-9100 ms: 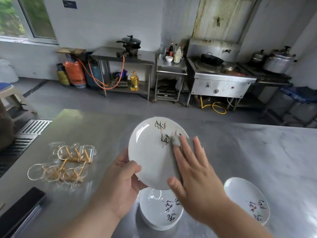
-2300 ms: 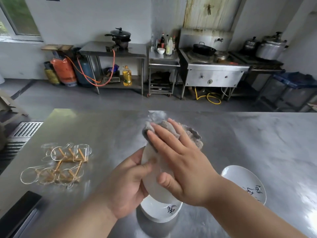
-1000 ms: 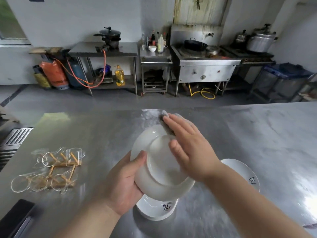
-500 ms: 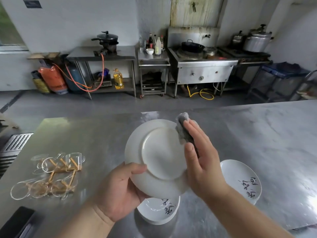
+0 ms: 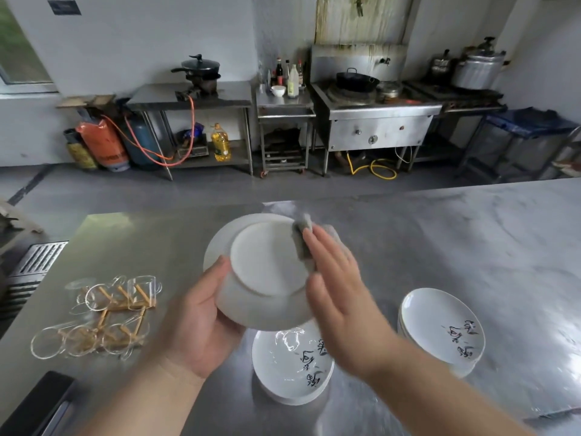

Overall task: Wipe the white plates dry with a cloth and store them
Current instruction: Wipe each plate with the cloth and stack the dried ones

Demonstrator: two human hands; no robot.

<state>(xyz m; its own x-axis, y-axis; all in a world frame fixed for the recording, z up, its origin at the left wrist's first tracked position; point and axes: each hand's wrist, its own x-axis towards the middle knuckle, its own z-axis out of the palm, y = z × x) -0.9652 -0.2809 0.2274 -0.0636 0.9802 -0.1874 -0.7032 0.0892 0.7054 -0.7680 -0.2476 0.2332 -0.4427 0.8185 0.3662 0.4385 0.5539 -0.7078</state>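
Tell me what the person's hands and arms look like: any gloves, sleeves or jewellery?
No gloves: the left hand and right hand are bare. Both forearms are bare too, no sleeve in view. No ring, watch or bracelet shows, though the right hand is blurred.

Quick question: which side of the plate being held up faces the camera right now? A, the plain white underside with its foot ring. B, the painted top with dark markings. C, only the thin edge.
A: the held plate shows a plain white base with a raised ring and no markings. The left hand grips its lower rim and the right hand presses the grey cloth against it.
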